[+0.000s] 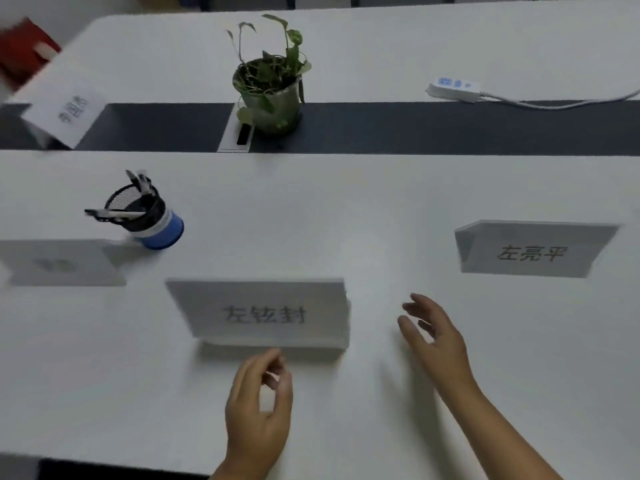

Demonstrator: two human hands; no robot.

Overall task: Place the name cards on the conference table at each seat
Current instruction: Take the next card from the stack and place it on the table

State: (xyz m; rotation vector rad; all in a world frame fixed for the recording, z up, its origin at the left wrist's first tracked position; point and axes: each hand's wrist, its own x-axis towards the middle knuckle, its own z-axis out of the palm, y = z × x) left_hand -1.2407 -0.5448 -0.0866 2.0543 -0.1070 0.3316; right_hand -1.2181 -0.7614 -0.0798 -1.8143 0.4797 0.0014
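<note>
A white tent-shaped name card (263, 313) with black characters stands on the white conference table (381, 209) right in front of me. My left hand (258, 410) hovers just below it, fingers curled loosely, holding nothing. My right hand (436, 334) is to the card's right, fingers spread, empty and apart from the card. A second name card (533, 251) stands at the right. A third card (62, 263) stands blurred at the left edge. A fourth card (65, 112) sits at the far left on the table's dark centre strip.
A potted plant (272, 88) stands on the dark centre strip (450, 128) beside a cable hatch (237, 136). A mesh pen holder (142, 209) with pens stands left of centre. A white power strip (453, 88) with its cord lies far right. A red object (24, 51) is top left.
</note>
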